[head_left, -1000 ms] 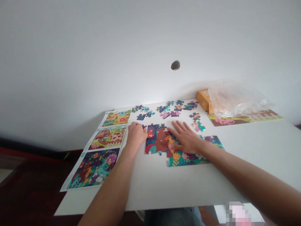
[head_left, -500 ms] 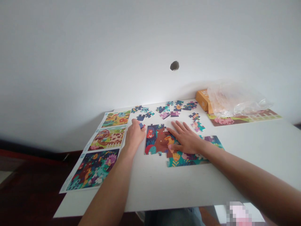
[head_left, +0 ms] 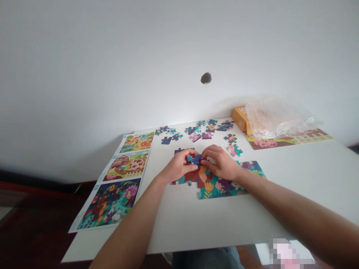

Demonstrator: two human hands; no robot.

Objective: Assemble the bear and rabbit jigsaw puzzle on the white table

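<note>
A blue puzzle piece [head_left: 194,159] is between my two hands, above the partly joined puzzle [head_left: 215,189]. My left hand [head_left: 179,164] grips its left side with thumb and fingers. From the other side, my right hand [head_left: 221,163] closes thumb and curled fingers on the piece's right end. Beneath the hands, the brown bear part of the puzzle [head_left: 186,177] is partly covered. Whether the piece touches the joined part is hidden by my fingers.
Several loose puzzle pieces [head_left: 207,135] lie along the back of the white table [head_left: 179,220]. A picture sheet [head_left: 131,157] is at the left. To the right are an orange box [head_left: 239,117], a clear plastic bag [head_left: 283,117] and a farm puzzle [head_left: 265,143].
My left hand has come right, carrying the blue piece over the joined puzzle. My right hand, previously spread flat on the puzzle, has curled its fingers onto the piece.
</note>
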